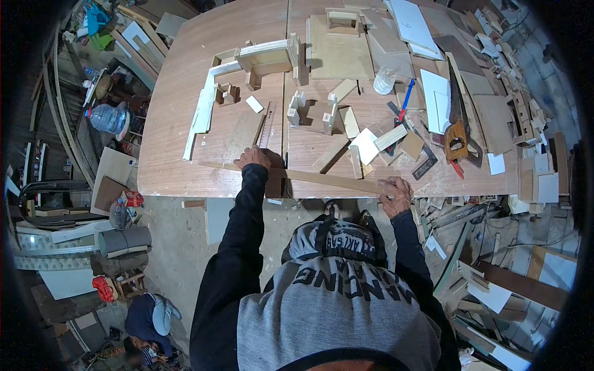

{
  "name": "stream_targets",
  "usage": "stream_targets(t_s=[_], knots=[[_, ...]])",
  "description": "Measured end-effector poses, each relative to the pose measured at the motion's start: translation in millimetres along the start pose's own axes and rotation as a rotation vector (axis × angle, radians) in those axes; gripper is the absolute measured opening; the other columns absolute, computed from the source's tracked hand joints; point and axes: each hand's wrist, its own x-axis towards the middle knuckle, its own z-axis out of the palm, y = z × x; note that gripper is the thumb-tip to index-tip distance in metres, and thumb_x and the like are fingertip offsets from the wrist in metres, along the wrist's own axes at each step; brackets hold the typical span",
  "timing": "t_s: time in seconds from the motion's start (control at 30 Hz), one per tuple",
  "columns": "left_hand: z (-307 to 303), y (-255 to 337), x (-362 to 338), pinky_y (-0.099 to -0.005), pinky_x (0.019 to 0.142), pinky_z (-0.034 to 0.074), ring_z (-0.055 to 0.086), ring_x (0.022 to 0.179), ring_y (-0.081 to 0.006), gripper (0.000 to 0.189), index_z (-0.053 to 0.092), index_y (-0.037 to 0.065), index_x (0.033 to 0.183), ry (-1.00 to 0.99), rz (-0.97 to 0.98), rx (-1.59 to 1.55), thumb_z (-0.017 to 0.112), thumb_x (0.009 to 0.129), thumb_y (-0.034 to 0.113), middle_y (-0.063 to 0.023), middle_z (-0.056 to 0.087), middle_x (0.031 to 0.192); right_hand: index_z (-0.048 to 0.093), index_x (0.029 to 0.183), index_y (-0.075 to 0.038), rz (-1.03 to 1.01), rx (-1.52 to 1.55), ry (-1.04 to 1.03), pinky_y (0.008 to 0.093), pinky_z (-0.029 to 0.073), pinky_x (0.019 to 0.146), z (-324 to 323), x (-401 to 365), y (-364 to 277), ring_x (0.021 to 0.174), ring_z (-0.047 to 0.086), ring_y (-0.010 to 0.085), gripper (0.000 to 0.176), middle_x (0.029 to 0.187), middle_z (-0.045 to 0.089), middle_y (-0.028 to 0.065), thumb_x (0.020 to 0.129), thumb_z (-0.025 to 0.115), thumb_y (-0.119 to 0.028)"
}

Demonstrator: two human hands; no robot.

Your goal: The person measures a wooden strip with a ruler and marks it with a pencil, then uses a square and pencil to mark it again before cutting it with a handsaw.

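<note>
A long thin wooden strip point(322, 179) lies along the table's near edge, slanting down to the right. My left hand point(252, 158) is closed over it towards its left end, fingers partly hidden from above. At the right end, my right hand point(395, 196) grips the strip between thumb and fingers. Just beyond my left hand are a flat wooden board point(244, 131) and a metal ruler point(266, 127). A dark brown block point(276, 185) shows under the strip beside my left wrist.
Wooden box pieces point(266, 59) stand farther back on the table point(167, 123). Offcuts point(365, 145), a black square point(426, 164), a blue-and-red tool point(406, 99) and a handsaw point(456, 139) lie to the right. Another person point(148, 328) crouches at lower left.
</note>
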Motion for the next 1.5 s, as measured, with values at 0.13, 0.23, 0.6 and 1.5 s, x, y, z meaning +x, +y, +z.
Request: stream_targets(t_s=[0.13,0.23,0.6,1.5], knots=[[-1.9,3.5,2.9,-0.0520,0.091,0.034,0.061,0.100,-0.0289,0.024,0.065,0.012,0.098,0.041,0.033,0.006,0.060,0.075,0.020,-0.0093,0.062,0.104,0.068,0.102,-0.016,-0.021,0.032,0.007,0.0382,0.036,0.093,3.5,-1.3,4.1,0.099,0.050,0.0248,0.041,0.099,0.056,0.0056,0.061,0.070,-0.016],[-6.2,9.4,6.2,-0.0521,0.092,0.033,0.061,0.098,-0.0285,0.023,0.066,0.012,0.095,0.067,0.041,-0.007,0.061,0.075,0.020,-0.0090,0.062,0.104,0.068,0.102,-0.016,-0.057,0.023,0.021,0.0379,0.037,0.091,1.5,-1.2,2.0,0.099,0.049,0.0251,0.041,0.099,0.055,0.0055,0.061,0.069,-0.017],[-7.0,23.7,17.1,-0.0506,0.090,0.040,0.057,0.102,-0.0308,0.026,0.060,0.011,0.102,0.122,0.285,-0.174,0.059,0.081,0.025,-0.0098,0.061,0.104,0.068,0.102,-0.018,-0.046,-0.078,0.032,0.0373,0.037,0.090,8.7,-2.7,7.6,0.098,0.049,0.0251,0.041,0.101,0.056,0.0049,0.062,0.071,-0.019],[29.7,-20.7,-100.4,-0.0460,0.073,0.048,0.056,0.085,-0.0382,0.025,0.059,0.001,0.095,0.204,0.386,-0.309,0.061,0.075,0.017,-0.0214,0.058,0.092,0.067,0.104,-0.017,0.134,0.385,-0.046,0.0379,0.038,0.090,21.5,-5.3,21.5,0.100,0.049,0.0258,0.043,0.102,0.056,0.0051,0.062,0.070,-0.012]])
